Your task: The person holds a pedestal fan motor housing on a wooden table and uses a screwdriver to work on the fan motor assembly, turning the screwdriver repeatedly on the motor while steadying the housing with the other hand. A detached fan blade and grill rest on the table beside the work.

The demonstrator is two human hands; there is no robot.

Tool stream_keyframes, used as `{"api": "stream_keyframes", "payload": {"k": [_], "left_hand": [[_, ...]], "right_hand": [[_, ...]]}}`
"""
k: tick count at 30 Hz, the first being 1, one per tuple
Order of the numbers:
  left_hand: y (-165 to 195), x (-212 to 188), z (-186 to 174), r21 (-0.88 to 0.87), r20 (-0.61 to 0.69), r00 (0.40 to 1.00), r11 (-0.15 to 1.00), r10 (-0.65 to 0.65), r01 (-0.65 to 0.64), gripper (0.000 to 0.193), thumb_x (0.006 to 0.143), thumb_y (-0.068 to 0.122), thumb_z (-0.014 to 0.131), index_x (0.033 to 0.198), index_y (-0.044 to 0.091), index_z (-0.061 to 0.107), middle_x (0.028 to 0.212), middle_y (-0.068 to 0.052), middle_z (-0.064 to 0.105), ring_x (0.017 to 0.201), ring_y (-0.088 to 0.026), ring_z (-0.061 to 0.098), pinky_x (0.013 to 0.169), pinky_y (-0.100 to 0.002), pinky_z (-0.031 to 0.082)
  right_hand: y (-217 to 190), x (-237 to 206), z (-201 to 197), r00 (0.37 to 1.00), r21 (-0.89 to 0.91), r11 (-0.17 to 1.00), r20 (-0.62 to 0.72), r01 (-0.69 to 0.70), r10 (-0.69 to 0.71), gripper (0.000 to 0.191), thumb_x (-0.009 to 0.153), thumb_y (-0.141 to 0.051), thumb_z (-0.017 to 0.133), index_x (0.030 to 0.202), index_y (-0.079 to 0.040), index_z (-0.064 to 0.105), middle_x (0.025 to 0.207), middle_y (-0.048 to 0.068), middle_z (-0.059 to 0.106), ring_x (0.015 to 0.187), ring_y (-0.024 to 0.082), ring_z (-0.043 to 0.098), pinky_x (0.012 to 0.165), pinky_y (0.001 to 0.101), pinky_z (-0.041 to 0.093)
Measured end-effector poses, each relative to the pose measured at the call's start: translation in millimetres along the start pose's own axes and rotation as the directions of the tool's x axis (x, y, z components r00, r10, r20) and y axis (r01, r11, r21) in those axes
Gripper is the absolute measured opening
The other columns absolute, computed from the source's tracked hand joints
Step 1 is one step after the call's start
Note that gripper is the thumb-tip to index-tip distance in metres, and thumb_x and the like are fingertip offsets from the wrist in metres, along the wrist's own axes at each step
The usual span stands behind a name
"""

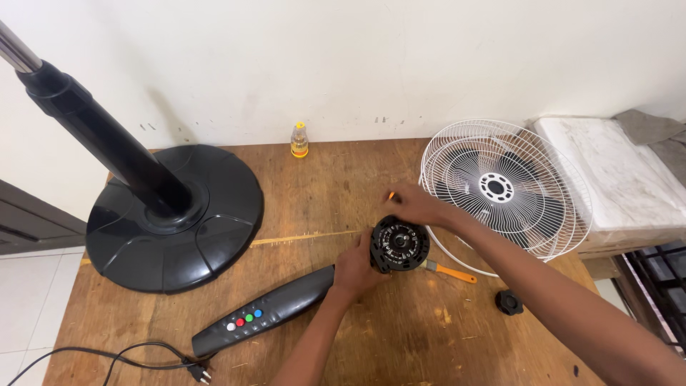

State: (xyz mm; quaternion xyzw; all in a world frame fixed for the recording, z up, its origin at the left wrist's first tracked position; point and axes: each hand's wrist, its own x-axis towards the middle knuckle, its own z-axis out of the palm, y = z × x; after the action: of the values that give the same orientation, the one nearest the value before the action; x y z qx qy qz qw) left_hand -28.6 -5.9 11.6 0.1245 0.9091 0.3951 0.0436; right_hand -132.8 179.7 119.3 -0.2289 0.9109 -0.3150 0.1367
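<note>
A round black fan motor housing [400, 244] lies on the wooden table [400, 336], joined to a long black control neck [268, 311] with several coloured buttons. My left hand [355, 270] grips the housing's left side. My right hand [416, 204] rests on its top edge and holds a small orange-tipped tool [391, 195], mostly hidden in the fingers. An orange-handled brush [451, 272] pokes out from under the housing on the right.
A black round fan base [207, 214] with a tilted pole [78, 114] stands at left. White wire fan guards [504, 187] lie at right. A small yellow oil bottle [299, 140] is by the wall. A black knob [509, 302] and a power cord with plug [143, 354] lie near the front.
</note>
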Motion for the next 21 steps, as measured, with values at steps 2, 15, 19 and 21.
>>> {"api": "stream_keyframes", "payload": {"k": [2,15,19,21], "left_hand": [[1,1,0,-0.002,0.041,0.998,0.999,-0.038,0.038,0.117,0.056,0.035,0.096,0.152,0.01,0.033,0.143,-0.014,0.054,0.112,-0.037,0.066,0.09,-0.047,0.056],[24,40,10,0.073,0.127,0.99,0.996,-0.057,0.048,0.106,0.055,0.043,0.095,0.141,0.017,0.038,0.124,-0.016,0.059,0.108,-0.041,0.067,0.082,-0.055,0.056],[20,45,12,0.069,0.132,0.991,0.997,-0.034,0.025,0.112,0.052,0.039,0.095,0.143,0.016,0.035,0.124,-0.018,0.057,0.106,-0.042,0.068,0.083,-0.053,0.057],[20,45,13,0.089,0.124,0.992,0.996,-0.035,0.024,0.112,0.052,0.039,0.095,0.143,0.017,0.035,0.125,-0.019,0.056,0.106,-0.042,0.067,0.084,-0.053,0.057]], "right_hand": [[-7,-11,-20,0.993,0.126,0.991,-0.101,-0.049,0.062,0.032,0.094,-0.023,0.065,0.123,-0.009,0.067,0.103,0.01,0.07,0.09,0.018,0.065,0.077,0.0355,0.054],[-54,-76,-33,0.964,-0.063,0.988,-0.234,-0.143,0.125,0.027,0.086,-0.019,0.08,0.11,-0.007,0.074,0.09,0.008,0.079,0.077,0.016,0.076,0.07,0.0292,0.058],[-46,-88,-36,0.963,-0.053,0.987,-0.231,-0.153,0.137,0.026,0.085,-0.015,0.076,0.111,-0.01,0.075,0.089,0.008,0.079,0.073,0.019,0.074,0.068,0.0315,0.058],[-43,-92,-36,0.97,-0.029,0.993,-0.221,-0.11,0.101,0.025,0.085,-0.014,0.076,0.109,-0.01,0.076,0.089,0.007,0.08,0.075,0.019,0.075,0.069,0.0319,0.059]]}}
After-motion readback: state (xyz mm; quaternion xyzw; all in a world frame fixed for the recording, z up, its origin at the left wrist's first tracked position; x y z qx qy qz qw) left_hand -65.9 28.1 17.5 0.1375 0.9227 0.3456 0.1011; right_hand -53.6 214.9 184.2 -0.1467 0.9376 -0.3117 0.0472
